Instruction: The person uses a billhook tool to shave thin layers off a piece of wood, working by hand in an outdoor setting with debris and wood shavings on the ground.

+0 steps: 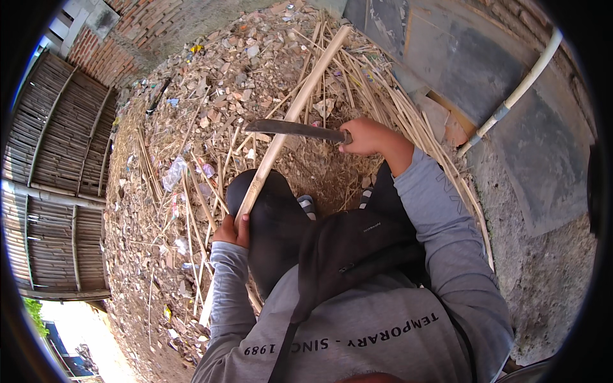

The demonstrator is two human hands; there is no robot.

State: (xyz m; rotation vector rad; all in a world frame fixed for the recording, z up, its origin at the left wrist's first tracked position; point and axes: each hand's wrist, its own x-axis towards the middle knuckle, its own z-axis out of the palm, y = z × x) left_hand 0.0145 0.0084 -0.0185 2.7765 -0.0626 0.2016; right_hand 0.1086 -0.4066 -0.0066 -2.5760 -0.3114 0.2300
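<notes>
My right hand (367,136) is closed around the handle of a machete (294,129). Its dark, slightly curved blade points left and lies across a long pale bamboo strip (311,82); whether the edge bites into it I cannot tell. My left hand (232,232) grips the strip near its lower end, beside my left knee. From there the strip slants up and to the right, its far end close to a heap of other strips. A black bag (348,246) hangs across my front, over my lap.
Several thin bamboo strips (389,96) lie piled at the right, along a grey wall. Rubble and litter (223,83) cover the ground, with a clear plastic bag (174,173) at left. A pale pipe (511,101) leans at the right. A bamboo fence (57,127) borders the left.
</notes>
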